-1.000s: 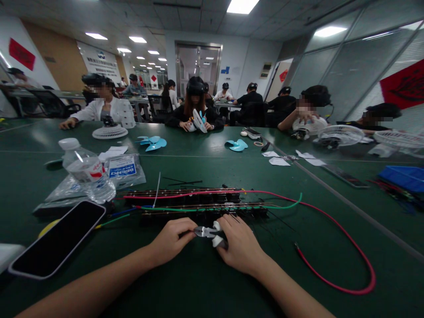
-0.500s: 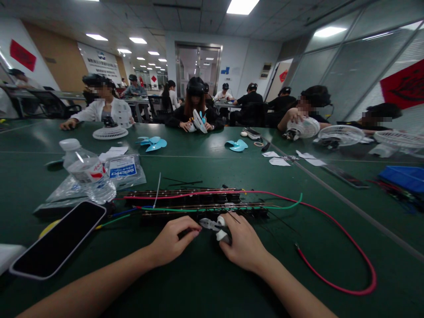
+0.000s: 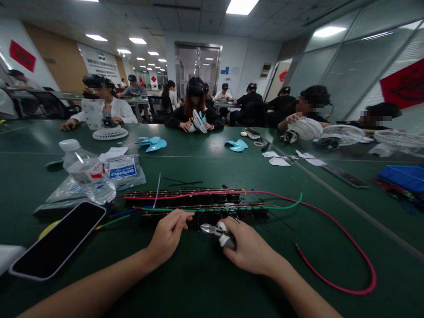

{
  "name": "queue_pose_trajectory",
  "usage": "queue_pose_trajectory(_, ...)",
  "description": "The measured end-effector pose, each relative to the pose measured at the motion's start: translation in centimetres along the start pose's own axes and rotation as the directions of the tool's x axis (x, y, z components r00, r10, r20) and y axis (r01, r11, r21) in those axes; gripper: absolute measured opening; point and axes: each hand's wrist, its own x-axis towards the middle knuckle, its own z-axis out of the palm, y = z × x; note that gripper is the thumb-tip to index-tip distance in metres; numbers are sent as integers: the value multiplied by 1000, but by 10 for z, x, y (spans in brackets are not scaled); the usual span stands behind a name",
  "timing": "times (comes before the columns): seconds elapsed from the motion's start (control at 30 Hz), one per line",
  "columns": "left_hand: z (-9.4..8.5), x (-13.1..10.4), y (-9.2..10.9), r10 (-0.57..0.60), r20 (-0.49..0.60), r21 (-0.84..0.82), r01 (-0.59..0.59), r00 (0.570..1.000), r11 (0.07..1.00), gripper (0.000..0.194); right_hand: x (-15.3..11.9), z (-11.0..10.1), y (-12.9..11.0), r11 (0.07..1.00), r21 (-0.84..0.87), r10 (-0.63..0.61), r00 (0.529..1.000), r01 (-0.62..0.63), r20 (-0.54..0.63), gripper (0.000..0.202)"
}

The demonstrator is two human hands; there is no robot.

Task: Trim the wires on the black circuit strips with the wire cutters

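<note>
My right hand (image 3: 248,245) is wrapped round the handles of a pair of cutting pliers (image 3: 217,232), whose jaws point left. My left hand (image 3: 168,234) is at the near edge of a long black strip assembly (image 3: 205,216), its index finger reaching toward it and the other fingers curled; whether it holds anything is too small to tell. A red cable (image 3: 265,192) and a green wire (image 3: 285,206) run along the black strips. A white cable tie (image 3: 157,190) stands up from them. Thin black ties lie beside the strips.
At the left are a phone (image 3: 59,240), a water bottle (image 3: 88,170) and a plastic bag (image 3: 132,170). The red cable loops round to the right. Blue fan blades (image 3: 152,143) and a blue tray (image 3: 402,177) lie farther off. Several people sit across the table.
My left hand has moved up and slightly left, away from the plier tips, with its fingers reshaped. My right hand and the pliers have shifted slightly down and right.
</note>
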Motion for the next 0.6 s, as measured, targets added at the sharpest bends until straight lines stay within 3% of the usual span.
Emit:
queue_pose_trajectory(0.17,3,0,4,-158,-39,-58,156,987,986,24,-3,-11,2,989,146,12,995,-27,103,19)
queue_pose_trajectory(0.23,1,1,13,-318,64,-135,324,946,936,14,-4,-16,4,983,181,11,992,-34,125,19)
queue_pose_trajectory(0.27,-2,1,19,-411,204,-182,447,888,876,14,-5,-18,4,980,195,8,991,-35,135,19)
queue_pose_trajectory(0.3,-5,1,26,-485,410,-195,594,772,780,19,-5,-19,5,978,208,5,989,-35,146,18)
queue_pose_trajectory(0.33,-7,1,33,-499,646,-152,738,578,658,24,-5,-19,6,975,218,-1,987,-34,160,17)
queue_pose_trajectory(0.37,-9,0,39,-396,856,-69,833,332,550,29,-5,-19,6,973,227,-7,985,-33,173,17)
queue_pose_trajectory(0.4,-10,-1,44,-254,960,19,879,116,476,29,-4,-19,6,972,231,-12,983,-31,181,17)
queue_pose_trajectory(0.43,-9,-2,47,-165,986,76,907,-7,414,28,-4,-19,6,972,233,-17,983,-27,185,17)
queue_pose_trajectory(0.47,-7,-2,48,-146,989,71,936,-21,345,28,-4,-18,6,972,233,-22,982,-22,185,17)
queue_pose_trajectory(0.5,-4,-2,47,-177,983,-1,956,56,295,30,-4,-18,5,972,233,-28,983,-16,182,17)
queue_pose_trajectory(0.53,-1,-2,45,-239,956,-105,958,171,267,34,-4,-17,5,972,234,-34,983,-9,178,17)
queue_pose_trajectory(0.6,6,0,39,-367,809,-375,884,459,280,40,-4,-18,4,971,239,-40,984,-2,173,17)
